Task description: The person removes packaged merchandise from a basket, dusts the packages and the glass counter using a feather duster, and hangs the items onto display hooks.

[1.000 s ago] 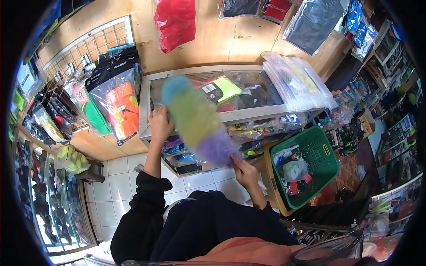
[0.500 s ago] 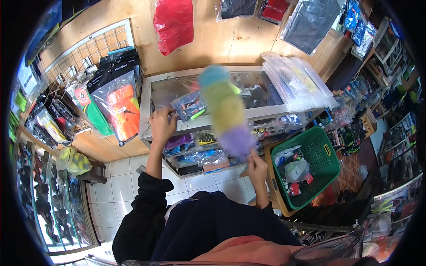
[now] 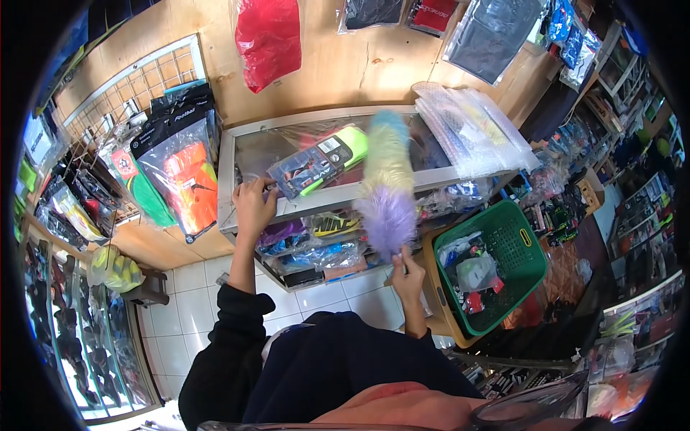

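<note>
To our right we saw a green basket [image 3: 516, 248] with plastic-wrapped packets [image 3: 474, 274] inside. To our left, a bag of orange gear [image 3: 194, 185] hung near a wire grid [image 3: 172, 59]. A red packet [image 3: 269, 44] and a dark grey one [image 3: 496, 37] hung against the wooden wall [image 3: 338, 77].

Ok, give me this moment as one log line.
left hand: at display case edge | right hand: gripping duster | duster: over case, contact unclear | green basket: holds packets

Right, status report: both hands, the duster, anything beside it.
Right hand gripping duster, fluffy end over glass case. Left hand at case edge. Bubble wrap on right end.
</note>
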Tool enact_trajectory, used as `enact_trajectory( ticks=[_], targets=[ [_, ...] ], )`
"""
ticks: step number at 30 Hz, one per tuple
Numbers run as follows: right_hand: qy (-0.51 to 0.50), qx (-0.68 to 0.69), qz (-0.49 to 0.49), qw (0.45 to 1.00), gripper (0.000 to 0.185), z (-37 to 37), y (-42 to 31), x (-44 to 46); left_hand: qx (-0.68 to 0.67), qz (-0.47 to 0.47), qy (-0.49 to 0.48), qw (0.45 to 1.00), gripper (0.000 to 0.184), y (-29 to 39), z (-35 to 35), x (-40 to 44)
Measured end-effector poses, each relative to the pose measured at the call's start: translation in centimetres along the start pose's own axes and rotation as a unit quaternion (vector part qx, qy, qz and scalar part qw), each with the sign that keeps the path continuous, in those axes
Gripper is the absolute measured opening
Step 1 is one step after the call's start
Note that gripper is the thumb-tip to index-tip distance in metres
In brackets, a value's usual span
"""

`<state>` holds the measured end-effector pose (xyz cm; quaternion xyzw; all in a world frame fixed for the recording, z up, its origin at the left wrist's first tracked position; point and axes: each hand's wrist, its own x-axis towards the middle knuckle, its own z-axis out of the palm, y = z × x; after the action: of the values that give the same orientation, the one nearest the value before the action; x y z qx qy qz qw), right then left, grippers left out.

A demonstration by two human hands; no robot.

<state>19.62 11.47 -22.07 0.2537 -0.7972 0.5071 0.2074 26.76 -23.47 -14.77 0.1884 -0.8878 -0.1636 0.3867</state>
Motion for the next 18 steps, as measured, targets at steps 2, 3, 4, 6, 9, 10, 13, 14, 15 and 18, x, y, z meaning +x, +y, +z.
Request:
enact_trajectory(
  ticks=[2, 3, 4, 6, 9, 10, 13, 14, 15, 18],
  targets=[
    [-0.049, -0.008, -0.028, 0.998, 0.03, -0.9, -0.7, -0.7, 0.002, -0.005, -0.003, 1.0, 0.019, -0.3, 0.1, 0.2],
    [-0.108, -0.046, -0.054, 0.992, 0.031, -1.9, -2.0, -0.7, 0.001, -0.001, -0.002, 1.0, 0.019, -0.4, 0.2, 0.3],
    [-0.167, -0.085, -0.078, 0.979, 0.033, -2.6, -2.5, -0.8, 0.012, -0.001, -0.002, 1.0, 0.018, -0.5, 0.3, 0.2],
    [-0.139, -0.094, -0.081, 0.983, 0.035, -2.7, 0.1, -0.6, 0.023, -0.001, -0.006, 1.0, 0.017, -0.2, 0.0, 0.4],
    [-0.062, -0.082, 0.115, 0.988, 0.035, -2.3, 2.1, 0.4, -0.004, 0.02, 0.02, 1.0, 0.013, 0.8, -0.4, 0.0],
    [0.021, -0.067, 0.108, 0.992, 0.035, -1.8, 3.0, 0.7, -0.02, 0.023, 0.043, 0.999, 0.011, 0.9, -0.5, 0.0],
    [0.113, -0.019, 0.12, 0.986, 0.035, -1.2, 3.0, 0.2, -0.057, 0.012, 0.096, 0.994, 0.008, -0.2, -0.4, -0.1],
    [0.121, 0.006, 0.141, 0.983, 0.036, -1.3, 2.8, -0.2, -0.085, -0.004, 0.123, 0.989, 0.007, -0.5, -0.3, -0.1],
    [0.143, -0.004, 0.056, 0.988, 0.032, -0.9, 2.3, -0.3, -0.085, -0.004, 0.128, 0.988, 0.007, -0.7, -0.5, -0.1],
    [0.012, -0.009, -0.033, 0.999, 0.028, -1.2, -0.5, -1.4, -0.148, -0.071, 0.143, 0.976, 0.016, -1.0, -0.4, -0.1]
  ],
)
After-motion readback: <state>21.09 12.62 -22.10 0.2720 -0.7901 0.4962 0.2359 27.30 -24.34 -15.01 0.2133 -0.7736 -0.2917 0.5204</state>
